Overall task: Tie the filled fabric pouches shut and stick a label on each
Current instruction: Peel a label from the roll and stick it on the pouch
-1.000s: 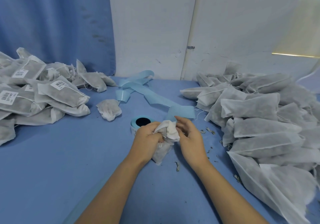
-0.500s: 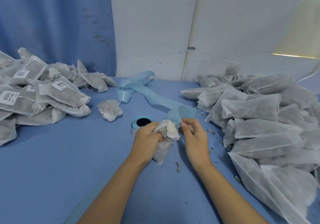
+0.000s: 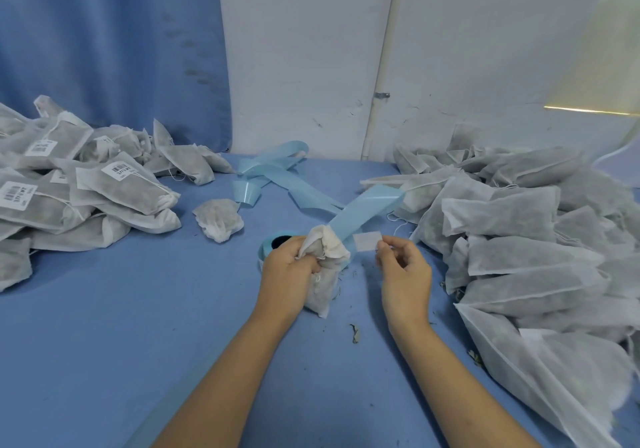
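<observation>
- The left hand (image 3: 291,267) has its grip clamped round the gathered neck of a filled pouch (image 3: 323,288), which stands near the middle of the blue desk (image 3: 138,326).
- The right hand (image 3: 403,269) has its grip pinched together on a small pale label (image 3: 366,241), held just beside the pouch's top.
- A blue backing strip (image 3: 367,210) rises behind the label.
- A blue roll (image 3: 275,243) sits behind the left hand.
- Labelled pouches (image 3: 104,195) are heaped at left, and plain pouches (image 3: 519,240) at right.
</observation>
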`<state>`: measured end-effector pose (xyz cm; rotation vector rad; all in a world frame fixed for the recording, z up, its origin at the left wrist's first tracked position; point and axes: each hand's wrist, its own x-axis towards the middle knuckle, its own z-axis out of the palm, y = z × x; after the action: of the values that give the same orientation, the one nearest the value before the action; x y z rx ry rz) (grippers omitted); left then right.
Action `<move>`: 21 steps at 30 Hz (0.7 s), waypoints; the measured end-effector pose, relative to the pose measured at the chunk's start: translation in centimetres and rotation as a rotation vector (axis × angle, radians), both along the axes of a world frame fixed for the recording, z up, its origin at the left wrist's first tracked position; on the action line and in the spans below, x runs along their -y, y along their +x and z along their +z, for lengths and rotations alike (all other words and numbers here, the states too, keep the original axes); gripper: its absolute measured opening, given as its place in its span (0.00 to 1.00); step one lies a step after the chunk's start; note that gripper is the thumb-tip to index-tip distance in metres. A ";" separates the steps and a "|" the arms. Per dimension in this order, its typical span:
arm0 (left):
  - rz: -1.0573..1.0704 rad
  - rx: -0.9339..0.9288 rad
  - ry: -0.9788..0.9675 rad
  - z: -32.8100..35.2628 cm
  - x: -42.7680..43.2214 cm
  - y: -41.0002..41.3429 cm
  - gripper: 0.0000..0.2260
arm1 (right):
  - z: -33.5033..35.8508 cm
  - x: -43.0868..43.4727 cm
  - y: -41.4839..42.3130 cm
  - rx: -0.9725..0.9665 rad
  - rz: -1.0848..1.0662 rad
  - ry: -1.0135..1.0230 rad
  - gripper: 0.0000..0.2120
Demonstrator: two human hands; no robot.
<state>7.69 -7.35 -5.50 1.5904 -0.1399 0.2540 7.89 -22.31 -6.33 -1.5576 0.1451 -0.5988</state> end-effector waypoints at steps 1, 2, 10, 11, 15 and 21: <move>-0.004 0.009 0.012 0.1 0.1 -0.1 0.18 | 0.1 -0.1 -0.1 0.004 0.007 0.002 0.07; -0.010 0.018 0.017 0.2 0.3 -0.2 0.17 | 0.2 -0.1 -0.2 0.005 0.015 0.005 0.08; 0.052 0.020 -0.128 1.2 1.2 0.2 0.12 | 1.0 -0.8 -0.5 0.058 0.021 0.147 0.10; 0.060 0.013 -0.172 1.3 1.2 0.2 0.11 | 1.0 -0.8 -0.5 0.068 0.027 0.143 0.12; 0.068 -0.048 -0.324 1.6 1.0 0.4 0.08 | 1.4 -0.9 -0.6 0.075 0.077 0.265 0.17; 0.058 0.000 -0.328 1.5 1.0 0.3 0.09 | 2.0 -1.6 -1.2 0.082 0.285 0.321 0.22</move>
<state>7.98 -8.33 -3.96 1.2701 -0.0490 0.3054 6.74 -20.68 -4.35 -1.2126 -0.0420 -0.3909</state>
